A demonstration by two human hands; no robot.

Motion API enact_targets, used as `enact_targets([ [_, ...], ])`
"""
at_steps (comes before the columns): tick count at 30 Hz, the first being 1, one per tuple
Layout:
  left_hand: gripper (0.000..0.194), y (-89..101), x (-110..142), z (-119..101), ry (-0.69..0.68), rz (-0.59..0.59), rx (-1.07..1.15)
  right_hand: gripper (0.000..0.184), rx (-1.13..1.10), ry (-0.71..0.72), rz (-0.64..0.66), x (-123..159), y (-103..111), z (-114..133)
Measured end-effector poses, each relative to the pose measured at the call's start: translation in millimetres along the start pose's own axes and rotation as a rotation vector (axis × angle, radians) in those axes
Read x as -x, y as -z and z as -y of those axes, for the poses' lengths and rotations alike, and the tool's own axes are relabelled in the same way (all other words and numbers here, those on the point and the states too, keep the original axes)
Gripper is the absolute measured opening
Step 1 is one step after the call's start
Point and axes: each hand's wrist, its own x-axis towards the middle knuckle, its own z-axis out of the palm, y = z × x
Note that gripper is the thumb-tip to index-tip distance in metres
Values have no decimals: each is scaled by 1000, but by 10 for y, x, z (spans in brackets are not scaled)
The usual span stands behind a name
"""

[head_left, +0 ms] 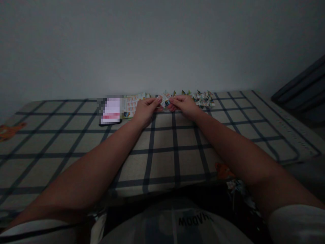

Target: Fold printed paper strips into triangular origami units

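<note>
1 folded paper [165,99], pale with coloured print, held up between 2 hands near the wall [162,47] at the far edge of the table. Left hand [145,111]: thumb and fingers pinched on the paper's left side. Right hand [187,105]: likewise pinched on its right side. Beyond the right hand, a group of small pointed paper pieces [208,98], count unclear. Left of the left hand, printed sheets [129,105]; beside them, 1 phone [111,110], screen lit and blurred. Beneath all, 1 checked cloth [162,161].
</note>
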Motion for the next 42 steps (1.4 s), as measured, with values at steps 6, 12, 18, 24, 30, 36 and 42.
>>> enact_targets([
  [6,51,65,-37,-8,-19,22,-67,39,-24,-4,27,23,-49,25],
  [12,48,8,13,-89,7,15,-52,18,-123,-57,-41,-12,-66,25],
  [18,34,11,5,-51,-112,-30,-250,10,-169,-126,-61,-3,-89,37],
  [24,33,-31,-2,-29,9,16,-86,4,-151,-123,-55,-14,-76,10],
  [30,30,-77,-14,-12,25,4,4,12,-73,-84,-80,-15,-91,1],
  [36,24,-132,29,-51,47,-38,-2,13,5,-4,-75,-45,-70,-60],
  [42,20,-101,18,-38,49,-29,-62,13,42,-4,-64,-39,-56,-56],
])
